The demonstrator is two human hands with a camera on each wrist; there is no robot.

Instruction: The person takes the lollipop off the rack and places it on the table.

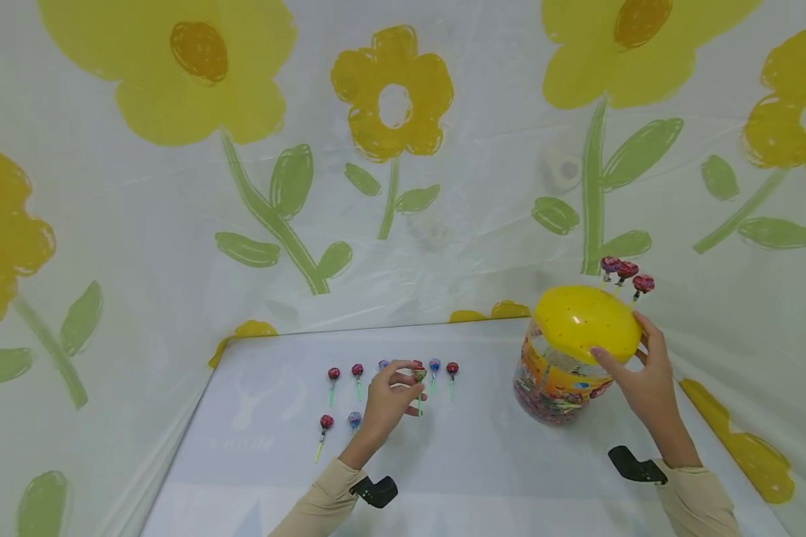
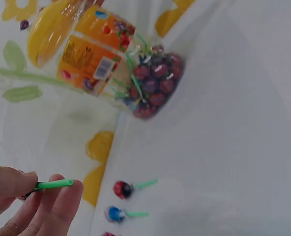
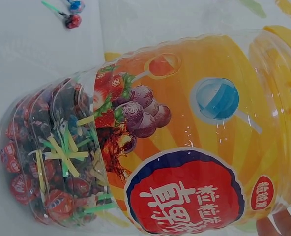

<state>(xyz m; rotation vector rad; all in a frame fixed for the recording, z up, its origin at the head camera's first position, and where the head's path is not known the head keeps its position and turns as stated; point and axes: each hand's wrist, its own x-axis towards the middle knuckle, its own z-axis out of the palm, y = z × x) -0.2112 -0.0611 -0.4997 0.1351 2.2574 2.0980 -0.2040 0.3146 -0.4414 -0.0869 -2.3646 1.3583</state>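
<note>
My left hand (image 1: 388, 403) pinches a lollipop (image 1: 419, 375) above the table; in the left wrist view its green stick (image 2: 56, 184) points out past the thumb. On the right stands a clear plastic jar (image 1: 551, 388) with an orange label, holding many wrapped lollipops. Its domed yellow lid (image 1: 578, 317) is dotted with small holes. Three lollipops (image 1: 626, 270) stick up from the lid's far right side. My right hand (image 1: 651, 380) grips the lid's right edge, thumb toward the front; only some of its fingers (image 3: 285, 223) show in the right wrist view.
Several lollipops lie in two rows on the white table (image 1: 255, 447), among them a red one (image 1: 452, 368) and a blue one (image 1: 434, 365) in the far row. A flower-printed curtain (image 1: 443, 268) hangs behind the table and down its sides.
</note>
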